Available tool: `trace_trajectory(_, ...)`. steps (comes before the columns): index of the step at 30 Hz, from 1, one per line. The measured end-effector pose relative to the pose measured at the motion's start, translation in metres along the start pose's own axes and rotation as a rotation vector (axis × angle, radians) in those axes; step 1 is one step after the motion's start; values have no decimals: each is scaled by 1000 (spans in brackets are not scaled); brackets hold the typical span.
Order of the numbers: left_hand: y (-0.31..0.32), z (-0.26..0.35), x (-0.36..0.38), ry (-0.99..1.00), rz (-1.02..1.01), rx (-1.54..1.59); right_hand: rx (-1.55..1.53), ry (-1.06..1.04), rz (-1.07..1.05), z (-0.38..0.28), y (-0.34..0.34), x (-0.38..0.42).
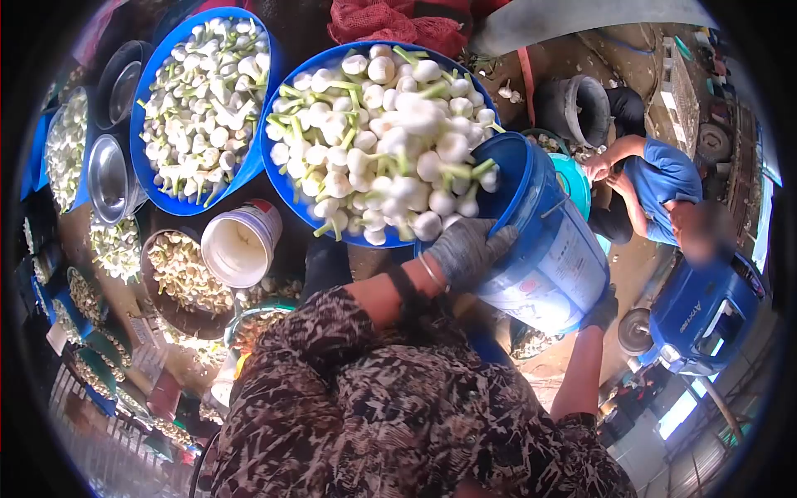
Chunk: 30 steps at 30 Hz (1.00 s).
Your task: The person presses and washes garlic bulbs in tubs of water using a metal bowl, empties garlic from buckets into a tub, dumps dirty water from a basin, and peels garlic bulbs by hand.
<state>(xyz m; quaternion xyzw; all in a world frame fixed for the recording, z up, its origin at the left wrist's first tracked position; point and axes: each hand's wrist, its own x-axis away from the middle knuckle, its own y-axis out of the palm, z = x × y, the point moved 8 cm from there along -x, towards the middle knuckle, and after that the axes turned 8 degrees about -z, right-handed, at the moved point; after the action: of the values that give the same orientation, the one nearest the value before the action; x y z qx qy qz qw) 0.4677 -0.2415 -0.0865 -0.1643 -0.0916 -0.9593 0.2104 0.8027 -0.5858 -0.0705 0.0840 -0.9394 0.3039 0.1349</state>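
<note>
A blue bucket with a printed label is tipped on its side, its mouth facing left over a wide blue tub. Garlic bulbs with green stems heap the tub, and several near the bucket's mouth are blurred by motion. My left hand, in a grey glove, is closed on the bucket's rim. Lower down, my right hand, also gloved, grips the bucket's base; its fingers are partly hidden behind it.
Another blue tub of garlic stands at left, beside a white bucket and metal basins. A seated person works at right near a black bucket and a teal basin. A blue vehicle is beyond.
</note>
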Motion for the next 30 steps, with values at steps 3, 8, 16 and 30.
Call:
trace_trajectory(3,12,-13,-12,-66,-103,244,74,73,35,12,-12,3)
trace_trajectory(8,-8,28,17,-25,-111,165,-275,101,-85,-22,8,29)
trace_trajectory(16,29,3,-1,-43,-94,252,211,117,58,-17,-47,24)
trace_trajectory(30,71,-8,6,-261,-295,271,-39,163,22,65,-104,57)
